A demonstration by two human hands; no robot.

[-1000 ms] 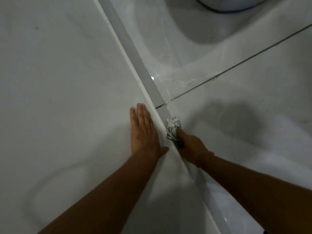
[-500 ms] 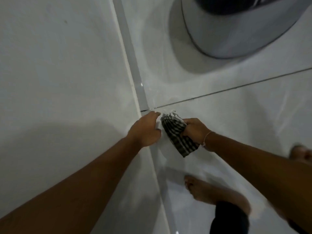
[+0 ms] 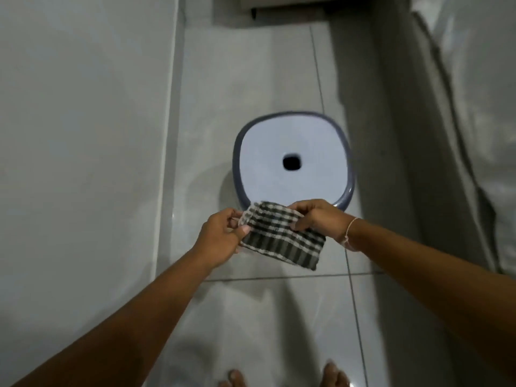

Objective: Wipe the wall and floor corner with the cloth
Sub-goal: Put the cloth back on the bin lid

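Holding: cloth (image 3: 282,236) stretched between both hands
Left hand (image 3: 220,236): pinching its left edge
Right hand (image 3: 321,219): pinching its top right

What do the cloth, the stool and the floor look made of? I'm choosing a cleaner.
Cloth: woven fabric, dark-and-white check, matte; it sags between the hands. Stool: probably moulded plastic, pale top, darker rounded rim, smooth. Floor: likely glazed tile, glossy with reflections and thin grout lines.

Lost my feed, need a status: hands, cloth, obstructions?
Left hand and right hand both pinching checked cloth, held in air. Wall-floor corner untouched. Plastic stool stands ahead.
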